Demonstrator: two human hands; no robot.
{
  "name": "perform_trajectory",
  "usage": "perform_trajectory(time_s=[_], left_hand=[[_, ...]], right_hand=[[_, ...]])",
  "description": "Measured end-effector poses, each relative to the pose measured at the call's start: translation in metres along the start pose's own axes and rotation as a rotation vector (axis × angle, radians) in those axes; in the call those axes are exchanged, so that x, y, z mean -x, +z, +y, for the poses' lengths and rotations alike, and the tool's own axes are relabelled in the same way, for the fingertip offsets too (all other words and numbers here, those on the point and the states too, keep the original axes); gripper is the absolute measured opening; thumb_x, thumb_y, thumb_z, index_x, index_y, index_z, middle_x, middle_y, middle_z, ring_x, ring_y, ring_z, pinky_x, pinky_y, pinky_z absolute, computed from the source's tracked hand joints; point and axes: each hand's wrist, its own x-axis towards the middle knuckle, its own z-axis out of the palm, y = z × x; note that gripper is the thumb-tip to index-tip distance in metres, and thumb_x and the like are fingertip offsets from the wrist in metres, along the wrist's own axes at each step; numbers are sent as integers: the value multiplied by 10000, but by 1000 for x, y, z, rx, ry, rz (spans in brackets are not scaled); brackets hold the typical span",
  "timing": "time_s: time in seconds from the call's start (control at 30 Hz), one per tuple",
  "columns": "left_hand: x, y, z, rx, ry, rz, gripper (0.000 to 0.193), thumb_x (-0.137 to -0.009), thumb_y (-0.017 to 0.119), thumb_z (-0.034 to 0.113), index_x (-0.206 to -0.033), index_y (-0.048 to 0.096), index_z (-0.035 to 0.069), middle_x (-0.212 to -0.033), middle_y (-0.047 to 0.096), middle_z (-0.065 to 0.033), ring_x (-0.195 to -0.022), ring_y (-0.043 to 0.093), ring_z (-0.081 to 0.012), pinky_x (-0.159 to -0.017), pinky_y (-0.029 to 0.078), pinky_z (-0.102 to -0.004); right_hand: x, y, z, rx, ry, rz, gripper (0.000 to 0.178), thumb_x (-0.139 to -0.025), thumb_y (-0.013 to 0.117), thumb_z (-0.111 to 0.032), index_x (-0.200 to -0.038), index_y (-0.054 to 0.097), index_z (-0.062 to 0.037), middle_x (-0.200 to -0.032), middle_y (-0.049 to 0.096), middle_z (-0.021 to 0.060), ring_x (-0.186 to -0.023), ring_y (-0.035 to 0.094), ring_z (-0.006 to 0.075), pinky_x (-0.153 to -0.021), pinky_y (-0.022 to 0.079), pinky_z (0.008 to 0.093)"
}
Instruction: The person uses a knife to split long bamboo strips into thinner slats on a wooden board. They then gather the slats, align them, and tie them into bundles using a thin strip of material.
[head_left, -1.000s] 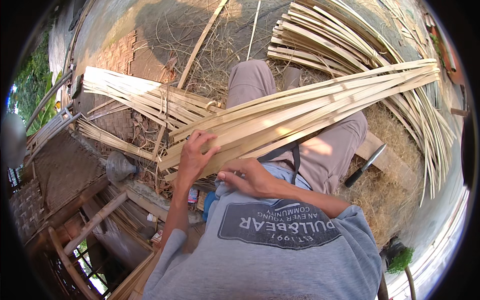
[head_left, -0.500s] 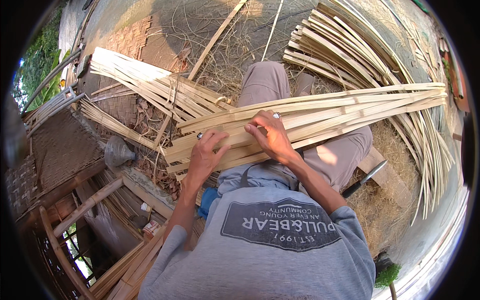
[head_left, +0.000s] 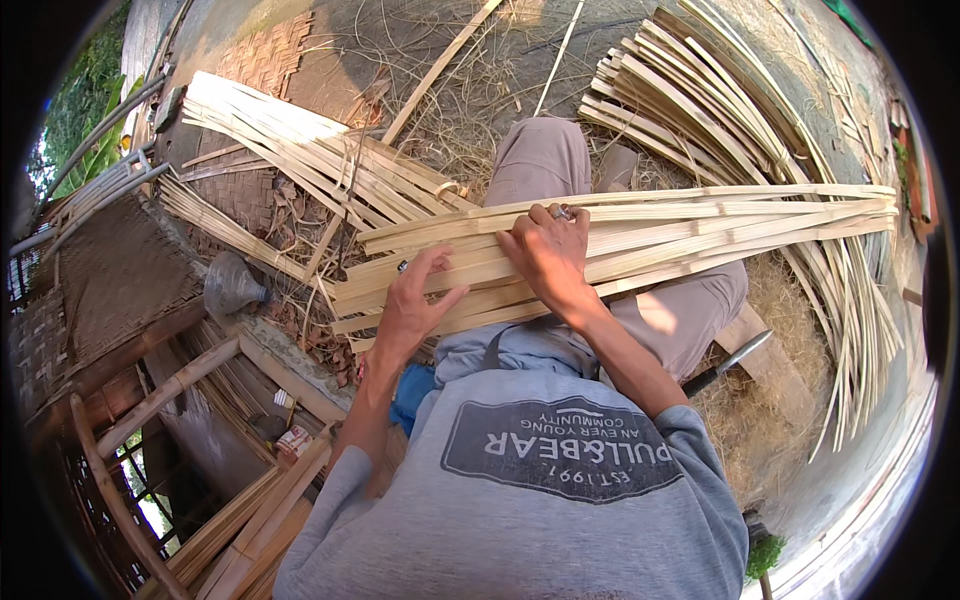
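A sheaf of long, pale bamboo strips (head_left: 690,228) lies across my lap, fanned apart at the left and drawn together at the right end. My right hand (head_left: 552,258) is on the upper strips, its fingers curled over them and the thumb against the flat side. Over the fanned left part, my left hand (head_left: 415,298) has its thumb and fingers apart, with nothing between them. Its fingertips hover at or just above the strips; contact cannot be made out. A ring shows on each hand.
A knife (head_left: 728,362) with a black handle rests on a wood block (head_left: 775,365) right of my leg. Strip bundles lie far right (head_left: 700,95) and far left (head_left: 270,125). A clear plastic jug (head_left: 232,283) stands left, near a bamboo frame (head_left: 170,390). Shavings cover the ground.
My right hand has shifted slightly up and right, its fingers now bent over the upper strips. My left hand's thumb and fingers have spread wider. The view has shifted slightly.
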Motion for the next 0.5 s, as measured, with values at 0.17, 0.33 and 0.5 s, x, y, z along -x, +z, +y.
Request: perform_trajectory(time_s=[0.17,0.33,0.5], left_hand=[[1,-32,-18,-165,-42,477,346,-950,708,170,-1252,614,29,-1175,684,-145,-1115,659,-304,-957,519,-403],[17,-95,-119,21,-500,712,745,-1047,330,641,-1440,505,33,-1301,625,-208,-1207,605,-314,-1040,462,-419],[12,-76,-134,805,-768,290,896,-991,205,764,-1557,374,90,-1356,577,-234,-1227,585,-301,-1069,452,-426]], right_hand=[[0,8,-12,-700,-39,79,145,-946,671,-182,-871,697,-62,-869,637,107,-863,610,314,-817,403,458],[-22,-7,43,-174,-10,303,247,-991,630,-294,-931,700,-66,-895,651,113,-888,615,325,-824,415,469],[-24,-19,58,-7,-17,1,318,-975,656,-353,-890,678,-48,-828,652,97,-839,612,313,-803,427,447]])
